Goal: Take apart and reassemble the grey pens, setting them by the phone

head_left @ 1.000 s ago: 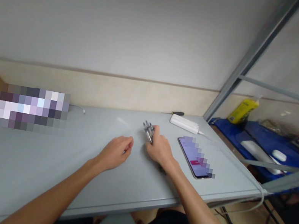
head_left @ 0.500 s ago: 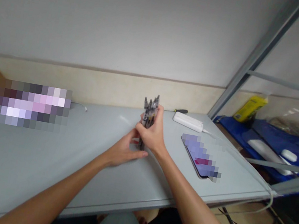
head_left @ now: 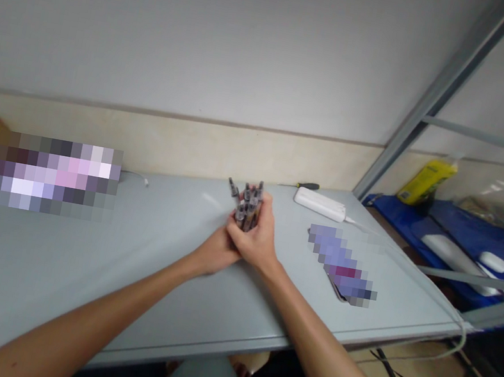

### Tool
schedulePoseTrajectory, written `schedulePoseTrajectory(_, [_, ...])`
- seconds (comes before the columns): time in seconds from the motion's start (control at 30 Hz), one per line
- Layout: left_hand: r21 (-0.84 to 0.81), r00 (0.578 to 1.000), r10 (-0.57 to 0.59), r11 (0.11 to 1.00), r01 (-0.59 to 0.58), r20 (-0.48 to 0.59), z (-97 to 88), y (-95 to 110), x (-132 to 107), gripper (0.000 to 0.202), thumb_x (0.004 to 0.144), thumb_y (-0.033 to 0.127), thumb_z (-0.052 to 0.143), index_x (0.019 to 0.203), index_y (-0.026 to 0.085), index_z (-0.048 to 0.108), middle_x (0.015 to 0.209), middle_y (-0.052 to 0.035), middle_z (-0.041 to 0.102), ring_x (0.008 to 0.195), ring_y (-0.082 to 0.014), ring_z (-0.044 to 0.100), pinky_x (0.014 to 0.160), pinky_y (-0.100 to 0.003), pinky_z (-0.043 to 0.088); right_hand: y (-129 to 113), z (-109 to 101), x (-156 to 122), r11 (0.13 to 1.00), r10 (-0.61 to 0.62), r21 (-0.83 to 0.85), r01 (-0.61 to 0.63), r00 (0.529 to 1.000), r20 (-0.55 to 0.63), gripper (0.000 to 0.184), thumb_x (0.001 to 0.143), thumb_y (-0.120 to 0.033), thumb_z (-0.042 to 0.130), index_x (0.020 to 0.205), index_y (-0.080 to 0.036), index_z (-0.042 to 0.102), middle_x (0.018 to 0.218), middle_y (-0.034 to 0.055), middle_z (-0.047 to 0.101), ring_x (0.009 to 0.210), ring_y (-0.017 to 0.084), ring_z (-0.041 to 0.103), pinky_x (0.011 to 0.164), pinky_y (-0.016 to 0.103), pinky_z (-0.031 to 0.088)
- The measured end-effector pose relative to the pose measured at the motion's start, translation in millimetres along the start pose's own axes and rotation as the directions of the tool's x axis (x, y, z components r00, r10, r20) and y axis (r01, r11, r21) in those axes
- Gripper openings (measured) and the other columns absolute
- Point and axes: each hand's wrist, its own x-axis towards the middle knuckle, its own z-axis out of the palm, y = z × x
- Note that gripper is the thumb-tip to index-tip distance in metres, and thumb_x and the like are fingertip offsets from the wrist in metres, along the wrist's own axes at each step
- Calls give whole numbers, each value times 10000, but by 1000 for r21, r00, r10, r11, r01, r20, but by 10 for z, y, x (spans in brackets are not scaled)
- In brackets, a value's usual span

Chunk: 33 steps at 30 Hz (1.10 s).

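A bundle of several grey-black pens (head_left: 245, 202) stands upright on the grey table (head_left: 71, 273), tips fanned out at the top. My right hand (head_left: 257, 236) is wrapped round the bundle from the right. My left hand (head_left: 212, 252) is closed against its lower part from the left, partly under the right hand. Both hands meet at the middle of the table, a little back from its front edge.
A phone (head_left: 340, 269) lies right of my hands. Behind it is a white power bank (head_left: 320, 204) with a cable and a small screwdriver (head_left: 304, 186). A grey metal frame (head_left: 436, 97) rises at the right. A blue mat (head_left: 462, 242) holds white devices.
The right hand lifted the pens from lying on the table and stood them upright. My left hand came in and closed on the bundle, which now sits lower with its tips spread.
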Motion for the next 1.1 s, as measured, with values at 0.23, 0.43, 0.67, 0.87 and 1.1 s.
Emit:
schedulePoseTrajectory(0.23, [71, 998, 19, 997, -14, -67, 59, -48, 63, 545, 705, 100, 508, 1247, 143, 472, 1235, -110, 560, 1163, -243, 491, 1025, -431, 366, 109, 75, 8, 939, 68, 337, -64, 998, 0, 703, 716, -161, 558, 1287, -230, 154, 918, 22, 597, 778, 137, 600, 736, 298, 488])
schedulePoseTrajectory(0.43, [107, 996, 28, 994, -19, -88, 21, -75, 35, 493, 711, 177, 558, 1198, 133, 499, 1246, -126, 545, 1166, -257, 485, 1036, -429, 349, 127, 146, -2, 936, 88, 339, -94, 996, 33, 405, 705, -170, 563, 1072, -209, 396, 819, -1, 618, 717, 131, 598, 692, 276, 493])
schedulePoseTrajectory(0.67, [142, 1000, 21, 990, -23, 15, -22, -83, -8, 580, 692, 225, 632, 1235, 129, 453, 1293, -159, 503, 1218, -264, 442, 1071, -428, 292, 116, 88, -41, 961, 71, 264, -85, 996, 62, 273, 680, -171, 592, 940, -182, 512, 819, 3, 632, 712, 127, 594, 727, 275, 485])
schedulePoseTrajectory(0.87, [132, 999, 16, 991, -10, -41, 51, -67, 4, 438, 738, 202, 556, 1169, 131, 523, 1217, -133, 567, 1168, -251, 488, 1059, -430, 316, 140, 52, -48, 935, 194, 270, -231, 969, 155, 157, 652, -191, 612, 800, -150, 580, 769, 29, 642, 691, 147, 600, 689, 284, 489])
schedulePoseTrajectory(1.1, [53, 999, -3, 999, 5, -50, 78, -68, 1, 529, 683, 230, 633, 1187, 131, 508, 1226, -122, 563, 1149, -253, 503, 1044, -428, 340, 151, 28, -33, 919, 232, 281, -277, 955, 184, 146, 637, -195, 643, 770, -158, 598, 699, 8, 615, 636, 137, 566, 623, 263, 472])
